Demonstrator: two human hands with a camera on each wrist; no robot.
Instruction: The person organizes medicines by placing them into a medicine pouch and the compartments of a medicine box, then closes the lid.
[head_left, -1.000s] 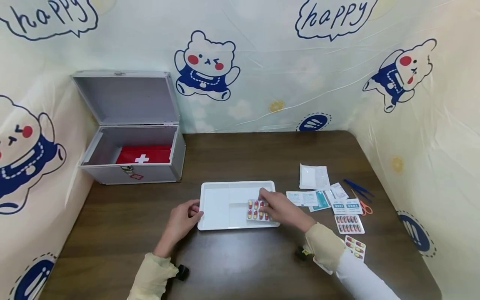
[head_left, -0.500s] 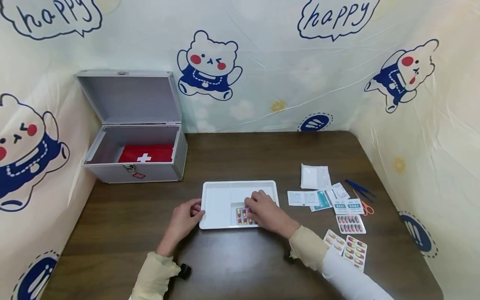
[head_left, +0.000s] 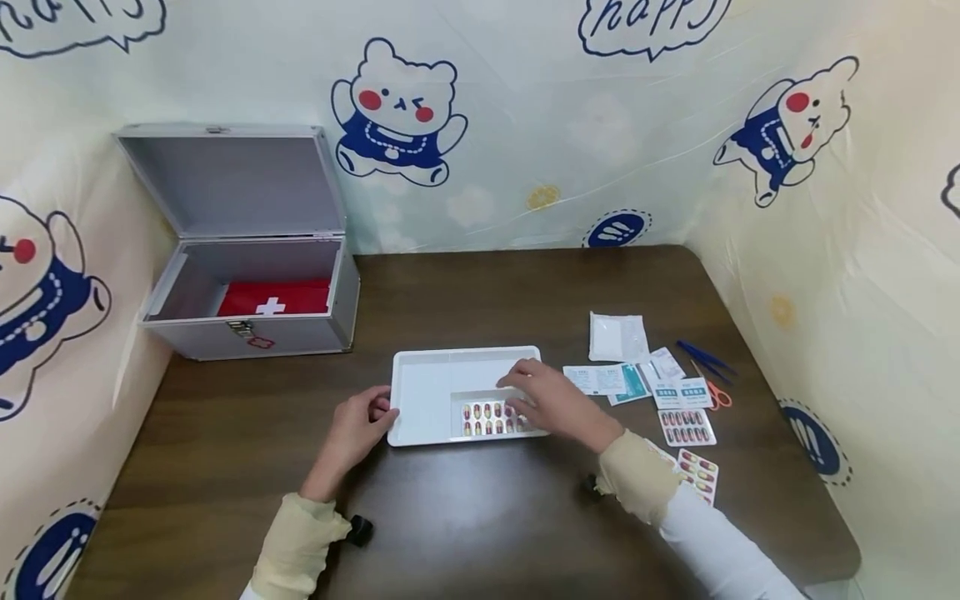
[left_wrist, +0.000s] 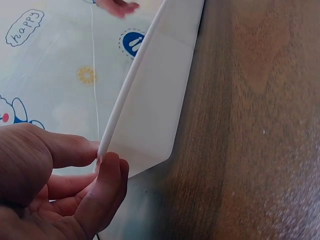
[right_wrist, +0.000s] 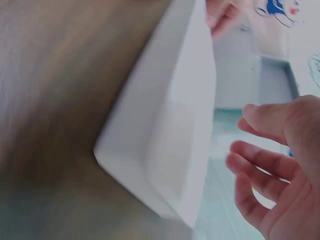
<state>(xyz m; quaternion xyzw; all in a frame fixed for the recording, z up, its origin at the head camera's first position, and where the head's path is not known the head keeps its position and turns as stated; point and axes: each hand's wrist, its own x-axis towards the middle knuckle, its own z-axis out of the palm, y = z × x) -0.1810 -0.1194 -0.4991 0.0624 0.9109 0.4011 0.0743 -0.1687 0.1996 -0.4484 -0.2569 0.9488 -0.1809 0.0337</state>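
A white tray (head_left: pixel 420 400) with a few shallow compartments lies on the brown table. My left hand (head_left: pixel 358 429) pinches its left rim between thumb and fingers, and the left wrist view shows this pinch on the tray wall (left_wrist: pixel 145 95) up close. In the front right compartment lies a blister pack of capsules (head_left: pixel 486 419), its right end covered by my right hand (head_left: pixel 558 404). That hand hovers over the tray's right side. In the right wrist view, the right hand's fingers (right_wrist: pixel 260 160) are loosely bent and apart, with nothing between them, beside the tray.
Right of the tray lie a white packet (head_left: pixel 618 337), several flat sachets (head_left: pixel 595 379), blue tweezers (head_left: pixel 705 360), orange-handled scissors (head_left: pixel 720 396) and more blister packs (head_left: pixel 687 427). A silver case (head_left: pixel 255 337) stands with lid up at back left, a red pouch (head_left: pixel 243 298) inside.
My right hand has laid the blister pack in the tray's front right compartment, let go of it and drawn back slightly right. My left hand keeps its hold on the rim.
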